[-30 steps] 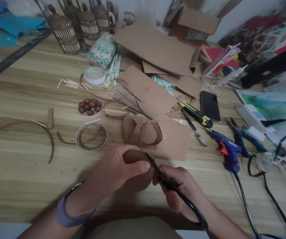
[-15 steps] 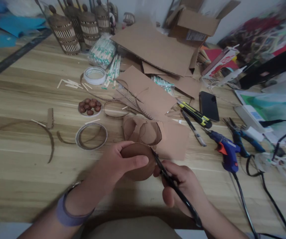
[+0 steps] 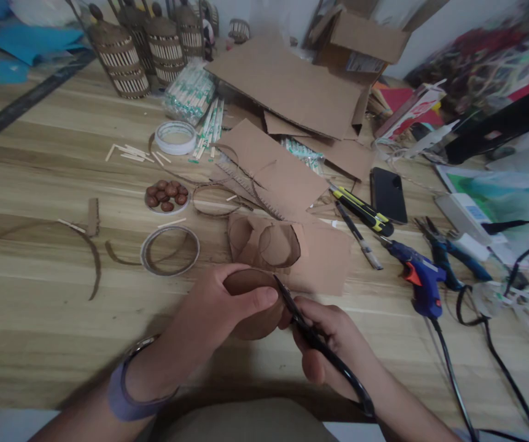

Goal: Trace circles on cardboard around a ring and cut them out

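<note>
Near the table's front edge, my left hand (image 3: 227, 307) pinches a round cardboard disc (image 3: 255, 322), thumb on top and fingers underneath. My right hand (image 3: 333, 337) grips black scissors (image 3: 320, 345). Their blades lie against the disc's right edge, pointing up and left. Just beyond the disc sits a piece of cardboard with round cut-outs (image 3: 326, 258). To the left lies a roll of tape (image 3: 145, 261) with a thin strip inside its ring. The fingers under the disc are hidden.
A blue glue gun (image 3: 423, 288), pliers (image 3: 444, 252), a yellow-black utility knife (image 3: 361, 212), a pen (image 3: 359, 236) and a phone (image 3: 388, 195) lie right. Brown beads (image 3: 167, 193) fill a small dish. Cardboard sheets (image 3: 287, 80), wrapped sticks (image 3: 188, 92) and small lantern-like cages (image 3: 119, 61) stand behind.
The scissors have shifted slightly along the disc's right edge, their tip now a little further left. My left hand still grips the disc, which is turned and lowered slightly.
</note>
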Tool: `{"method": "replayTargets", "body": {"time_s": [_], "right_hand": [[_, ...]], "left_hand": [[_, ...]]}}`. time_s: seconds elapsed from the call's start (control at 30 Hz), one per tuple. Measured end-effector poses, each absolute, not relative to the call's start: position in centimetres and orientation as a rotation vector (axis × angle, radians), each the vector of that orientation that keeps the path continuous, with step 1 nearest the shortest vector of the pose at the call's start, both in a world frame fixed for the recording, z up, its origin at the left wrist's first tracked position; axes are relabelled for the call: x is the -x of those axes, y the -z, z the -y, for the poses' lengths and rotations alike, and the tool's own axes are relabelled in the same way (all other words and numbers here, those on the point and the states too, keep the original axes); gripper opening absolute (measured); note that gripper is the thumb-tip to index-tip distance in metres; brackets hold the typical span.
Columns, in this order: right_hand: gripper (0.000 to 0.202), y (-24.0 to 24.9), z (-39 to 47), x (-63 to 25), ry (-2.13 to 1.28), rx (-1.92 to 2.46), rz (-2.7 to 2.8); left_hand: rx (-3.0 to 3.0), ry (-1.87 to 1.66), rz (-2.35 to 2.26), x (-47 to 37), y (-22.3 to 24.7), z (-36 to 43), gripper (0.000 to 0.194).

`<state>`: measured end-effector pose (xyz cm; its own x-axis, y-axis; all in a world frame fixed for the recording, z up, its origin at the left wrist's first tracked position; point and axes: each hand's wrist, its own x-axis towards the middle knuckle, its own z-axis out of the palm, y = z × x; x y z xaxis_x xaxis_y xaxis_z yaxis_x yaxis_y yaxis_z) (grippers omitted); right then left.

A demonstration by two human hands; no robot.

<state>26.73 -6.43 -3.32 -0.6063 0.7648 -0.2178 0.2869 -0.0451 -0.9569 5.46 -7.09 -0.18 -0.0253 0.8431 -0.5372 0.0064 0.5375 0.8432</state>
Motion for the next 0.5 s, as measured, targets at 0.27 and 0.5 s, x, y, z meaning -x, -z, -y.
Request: {"method": "replayTargets", "body": {"time_s": [0.27, 0.5], "right_hand": [[0.081, 3.32, 6.57, -26.61, -1.705, 1.097, 1.785], [0.08, 3.32, 6.69, -26.8, -1.743, 1.108, 1.771]], "left_hand": [[-0.78, -0.806, -1.371, -5.23, 0.92, 7.41, 0.032], [-0.781, -0.801, -1.326, -5.1, 0.92, 7.36, 0.032]]}}
